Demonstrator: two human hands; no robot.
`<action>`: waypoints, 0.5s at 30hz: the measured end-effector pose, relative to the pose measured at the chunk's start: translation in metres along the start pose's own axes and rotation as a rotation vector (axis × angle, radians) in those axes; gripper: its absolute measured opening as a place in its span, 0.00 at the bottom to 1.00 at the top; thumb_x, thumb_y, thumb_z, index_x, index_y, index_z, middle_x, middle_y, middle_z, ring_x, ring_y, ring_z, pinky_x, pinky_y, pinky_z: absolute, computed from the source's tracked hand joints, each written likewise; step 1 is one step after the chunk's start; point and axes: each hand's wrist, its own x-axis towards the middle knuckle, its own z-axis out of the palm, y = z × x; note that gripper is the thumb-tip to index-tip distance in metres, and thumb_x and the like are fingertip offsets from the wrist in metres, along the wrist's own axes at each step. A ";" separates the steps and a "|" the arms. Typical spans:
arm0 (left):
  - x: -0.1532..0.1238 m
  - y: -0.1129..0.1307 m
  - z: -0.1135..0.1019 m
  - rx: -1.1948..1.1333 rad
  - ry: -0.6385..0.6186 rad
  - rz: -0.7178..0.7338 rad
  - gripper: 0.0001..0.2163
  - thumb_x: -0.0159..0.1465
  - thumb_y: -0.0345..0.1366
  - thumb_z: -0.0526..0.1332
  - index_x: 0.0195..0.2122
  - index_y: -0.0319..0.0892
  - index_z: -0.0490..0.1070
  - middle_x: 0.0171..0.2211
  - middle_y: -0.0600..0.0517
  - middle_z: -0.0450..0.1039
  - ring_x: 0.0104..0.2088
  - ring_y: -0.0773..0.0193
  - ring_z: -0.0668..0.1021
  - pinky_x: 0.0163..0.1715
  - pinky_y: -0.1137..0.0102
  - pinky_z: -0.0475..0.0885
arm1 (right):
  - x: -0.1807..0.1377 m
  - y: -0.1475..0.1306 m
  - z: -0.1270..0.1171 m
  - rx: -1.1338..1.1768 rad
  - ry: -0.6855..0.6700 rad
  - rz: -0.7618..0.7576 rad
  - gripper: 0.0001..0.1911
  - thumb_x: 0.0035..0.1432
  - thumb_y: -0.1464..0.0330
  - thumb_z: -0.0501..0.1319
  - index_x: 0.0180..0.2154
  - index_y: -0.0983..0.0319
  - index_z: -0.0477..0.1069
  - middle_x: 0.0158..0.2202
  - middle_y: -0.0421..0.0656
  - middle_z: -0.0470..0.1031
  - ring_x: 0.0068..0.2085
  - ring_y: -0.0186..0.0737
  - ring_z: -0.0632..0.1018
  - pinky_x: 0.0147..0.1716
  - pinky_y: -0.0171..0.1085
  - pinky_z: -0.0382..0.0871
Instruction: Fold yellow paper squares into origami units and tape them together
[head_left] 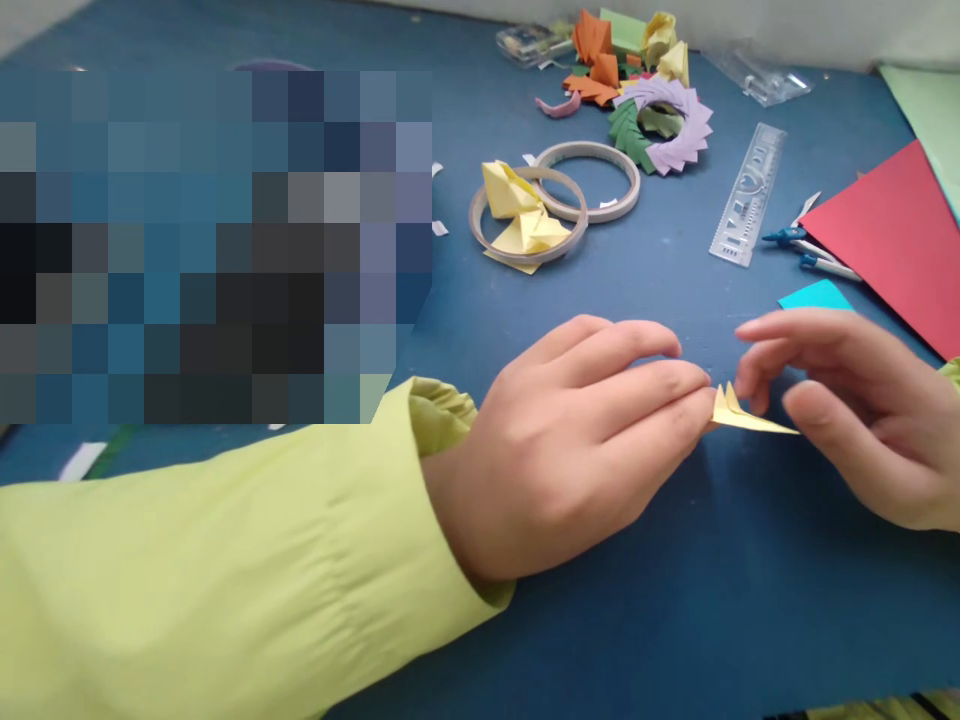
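Observation:
My left hand [592,440] is closed on a small folded piece of yellow paper [742,412], whose pointed tips stick out to the right past my fingertips. The rest of the piece is hidden behind my fingers. Close to those tips is my right hand [862,410], its thumb and fingers curved and apart, with nothing between them. The paper's long tip ends near my right thumb. Behind my hands, two tape rolls [626,205] overlap, and folded yellow paper pieces [525,215] lie in and over the nearer ring.
At the back sit a purple and green paper ring [686,155], orange folded pieces [592,40] and a plastic bag [761,75]. A clear ruler [750,195], a blue compass [786,237], red paper [892,235] and a cyan sheet [817,296] lie right. The left is blurred out.

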 end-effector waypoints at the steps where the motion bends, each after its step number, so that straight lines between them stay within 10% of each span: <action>1: 0.000 0.001 0.001 -0.031 0.004 -0.022 0.03 0.63 0.27 0.59 0.36 0.40 0.70 0.35 0.51 0.79 0.39 0.60 0.78 0.38 0.65 0.74 | -0.001 0.001 0.000 -0.056 0.019 -0.050 0.15 0.64 0.64 0.53 0.51 0.59 0.62 0.37 0.44 0.72 0.37 0.39 0.74 0.37 0.41 0.69; 8: 0.005 0.018 0.001 -0.395 -0.028 -0.233 0.06 0.63 0.25 0.56 0.32 0.37 0.73 0.30 0.50 0.77 0.31 0.67 0.78 0.35 0.72 0.75 | -0.007 -0.006 -0.005 -0.580 0.013 -0.486 0.05 0.57 0.73 0.60 0.36 0.59 0.70 0.32 0.41 0.77 0.34 0.39 0.76 0.38 0.45 0.66; 15: 0.008 0.025 -0.007 -0.736 -0.141 -0.531 0.09 0.62 0.25 0.56 0.30 0.40 0.75 0.24 0.56 0.76 0.23 0.71 0.76 0.23 0.79 0.71 | -0.012 -0.016 -0.005 -0.708 0.113 -0.593 0.09 0.56 0.74 0.62 0.27 0.55 0.75 0.33 0.33 0.78 0.33 0.34 0.77 0.31 0.42 0.68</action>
